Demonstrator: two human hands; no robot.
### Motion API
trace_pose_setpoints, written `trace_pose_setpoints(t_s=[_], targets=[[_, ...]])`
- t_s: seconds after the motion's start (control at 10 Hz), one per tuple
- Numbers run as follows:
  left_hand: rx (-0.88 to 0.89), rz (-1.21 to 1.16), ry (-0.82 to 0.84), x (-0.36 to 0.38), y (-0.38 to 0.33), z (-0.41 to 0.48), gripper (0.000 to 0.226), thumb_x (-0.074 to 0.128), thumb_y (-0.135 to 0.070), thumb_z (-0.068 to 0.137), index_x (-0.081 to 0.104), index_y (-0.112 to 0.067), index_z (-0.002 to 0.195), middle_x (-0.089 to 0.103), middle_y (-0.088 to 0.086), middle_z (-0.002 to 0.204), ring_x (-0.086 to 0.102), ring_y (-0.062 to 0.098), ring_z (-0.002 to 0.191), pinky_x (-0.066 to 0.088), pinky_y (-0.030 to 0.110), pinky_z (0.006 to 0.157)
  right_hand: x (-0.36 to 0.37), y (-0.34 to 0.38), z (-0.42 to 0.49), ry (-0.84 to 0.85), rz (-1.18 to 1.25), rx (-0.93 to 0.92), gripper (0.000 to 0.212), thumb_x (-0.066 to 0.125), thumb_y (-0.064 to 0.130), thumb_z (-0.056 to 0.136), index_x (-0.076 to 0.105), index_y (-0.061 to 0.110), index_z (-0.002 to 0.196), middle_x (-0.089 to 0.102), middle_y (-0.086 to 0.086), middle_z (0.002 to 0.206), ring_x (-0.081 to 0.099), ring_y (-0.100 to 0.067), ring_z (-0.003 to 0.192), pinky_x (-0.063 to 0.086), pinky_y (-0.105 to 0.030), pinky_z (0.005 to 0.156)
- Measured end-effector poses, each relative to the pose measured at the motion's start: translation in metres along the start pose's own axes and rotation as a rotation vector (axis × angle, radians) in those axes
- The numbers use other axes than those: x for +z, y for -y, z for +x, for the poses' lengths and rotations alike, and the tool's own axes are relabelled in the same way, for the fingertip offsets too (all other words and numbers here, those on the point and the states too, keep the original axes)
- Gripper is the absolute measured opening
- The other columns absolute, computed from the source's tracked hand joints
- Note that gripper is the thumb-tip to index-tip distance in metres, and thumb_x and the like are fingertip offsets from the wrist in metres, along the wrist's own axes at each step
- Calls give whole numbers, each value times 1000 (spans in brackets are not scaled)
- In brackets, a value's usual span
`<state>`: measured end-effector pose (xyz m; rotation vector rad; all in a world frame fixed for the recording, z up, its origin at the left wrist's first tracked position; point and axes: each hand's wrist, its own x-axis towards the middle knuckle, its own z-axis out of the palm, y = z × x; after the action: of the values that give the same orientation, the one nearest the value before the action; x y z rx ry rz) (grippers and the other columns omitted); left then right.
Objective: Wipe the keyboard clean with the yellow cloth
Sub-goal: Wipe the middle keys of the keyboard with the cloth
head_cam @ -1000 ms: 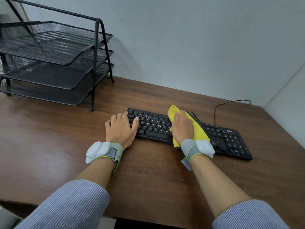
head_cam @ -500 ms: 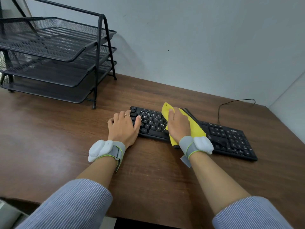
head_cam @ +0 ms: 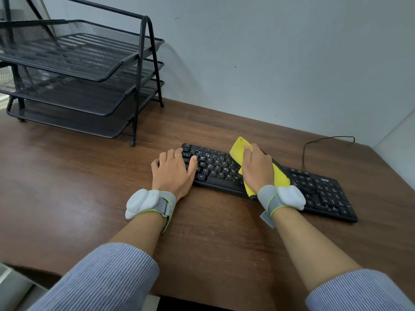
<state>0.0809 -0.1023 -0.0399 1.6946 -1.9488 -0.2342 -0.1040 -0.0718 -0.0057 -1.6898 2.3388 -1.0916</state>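
Clearly the right hand (head_cam: 258,170) presses the yellow cloth (head_cam: 279,176) flat, grip closed on it, mid-keyboard (head_cam: 318,189). Soft and limp, it needs a spread palm. The left hand (head_cam: 173,172) rests open, steadying the keyboard's end on the worktop (head_cam: 67,176).

Over the last second the right hand (head_cam: 256,169) slides the cloth (head_cam: 278,176) leftward along the keyboard (head_cam: 215,169), from the middle of the board toward the left block of letter keys. The cloth's far corner now pokes past the keyboard's back edge, closer to the left hand (head_cam: 173,173) than before. More of the keys to the right of the cloth lie uncovered, and fewer show between the two hands.
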Motion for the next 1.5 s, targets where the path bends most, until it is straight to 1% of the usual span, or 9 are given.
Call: trace_pose_setpoints(t_s=[0.3,0.5,0.7,0.8,0.9,1.0,1.1,1.3,1.5], targets=[[5,-2,6,-1,0,-1,55,31,-47,95,42,-11,135,49,7,132,37,25,124,23,41,104,5,1,-4,-31,-23,-8,33,27,28,99,49,6,90,50,-11,69,47,-34,71,29,-37,57],[6,-1,6,-1,0,0,54,31,-47,95,42,-11,135,49,7,132,37,25,124,23,41,104,5,7,1,34,-23,56,35,25,29,100,49,5,101,59,-19,84,44,-31,74,32,-39,63],[2,-7,8,0,1,1,55,31,-47,95,43,-11,135,49,7,131,37,26,123,24,42,103,-9,-8,-10,-37,38,68,30,26,28,100,48,9,93,47,-6,67,38,-19,58,26,-37,56],[-1,-13,7,0,0,0,54,32,-47,95,43,-11,134,49,7,132,37,26,124,24,42,104,-18,-21,-17,-125,58,125,28,27,26,100,44,9,87,44,-3,61,43,-29,62,21,-36,48],[-1,-12,4,0,0,0,54,32,-47,95,43,-11,134,50,8,131,38,27,123,24,42,103,-10,-15,-19,-92,43,180,36,26,29,100,50,6,113,59,-20,86,51,-37,88,28,-37,61],[0,-9,2,0,0,0,54,32,-46,95,44,-11,134,50,8,131,38,27,124,24,42,103,8,5,-22,7,26,122,38,25,32,100,47,10,122,61,-22,95,50,-42,101,32,-39,70],[-2,-17,-2,-1,0,0,54,33,-46,95,44,-11,134,50,8,132,37,27,124,23,42,103,15,18,-28,56,22,13,35,23,31,100,48,9,110,46,-4,63,48,-39,89,35,-40,72],[-1,-26,6,-2,0,0,54,32,-46,95,43,-11,135,49,8,133,37,26,125,23,42,105,3,6,-36,-68,58,111,39,24,29,100,48,5,122,40,1,56,51,-42,82,40,-47,90],[-4,-35,11,-2,0,-1,55,31,-46,95,42,-11,136,49,7,134,36,26,126,22,42,105,15,31,-53,3,31,-26,30,25,27,100,48,10,92,32,9,55,29,-24,64,37,-46,96]])
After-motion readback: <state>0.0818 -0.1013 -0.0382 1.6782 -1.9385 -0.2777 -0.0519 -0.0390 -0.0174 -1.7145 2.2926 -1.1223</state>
